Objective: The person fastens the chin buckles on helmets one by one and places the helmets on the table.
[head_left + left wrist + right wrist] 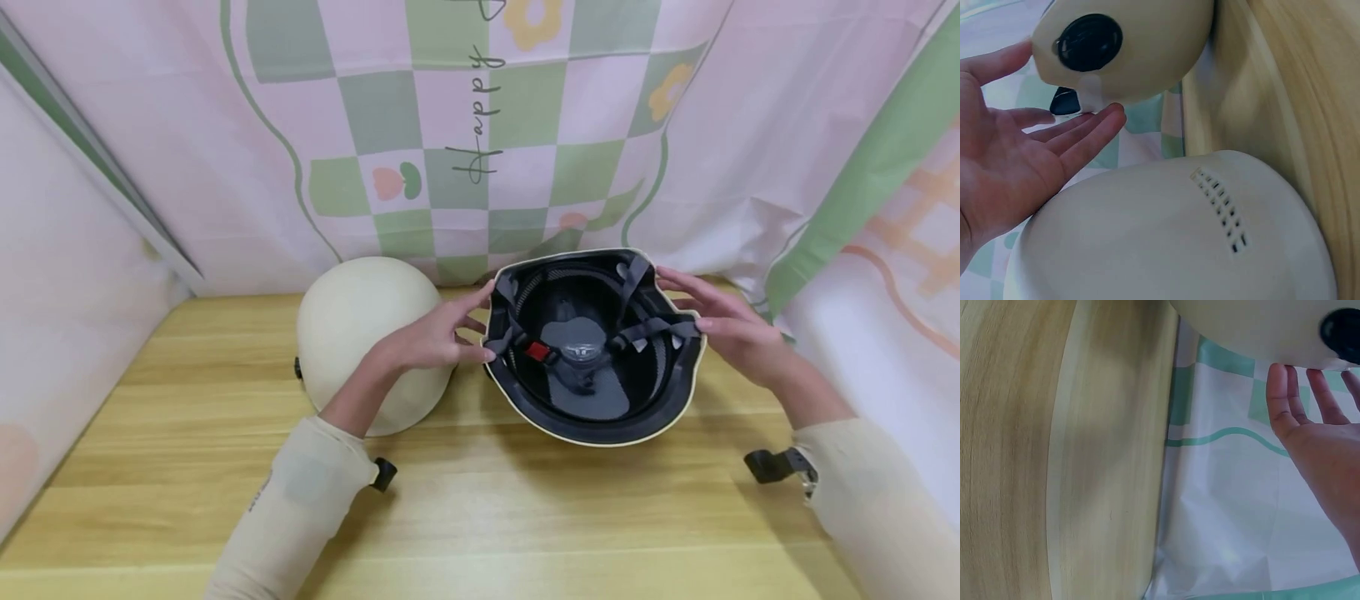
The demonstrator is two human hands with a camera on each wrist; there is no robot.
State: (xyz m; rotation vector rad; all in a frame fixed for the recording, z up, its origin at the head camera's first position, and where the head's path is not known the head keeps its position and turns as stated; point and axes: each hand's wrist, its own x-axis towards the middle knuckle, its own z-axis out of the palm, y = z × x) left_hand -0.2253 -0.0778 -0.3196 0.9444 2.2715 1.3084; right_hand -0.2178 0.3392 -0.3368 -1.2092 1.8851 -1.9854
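Observation:
A cream helmet (585,432) is tipped so that its black inside faces the head camera, with grey chin straps and a red buckle (537,351) showing. My left hand (431,337) holds its left side, thumb and fingertips spread along the rim. Opposite, my right hand (738,337) grips the right side, its thumb on the rim and its fingers toward the back. The left wrist view shows a round black knob (1090,42) on the held helmet's side. A second cream helmet (352,325) sits dome up on the table, under my left forearm, with small vent holes (1222,209).
The wooden table (480,517) stretches in front of both helmets. A checkered curtain (453,108) hangs along its back edge, with more white cloth at either side. A black clip (772,465) juts from the right sleeve, another (384,474) from the left.

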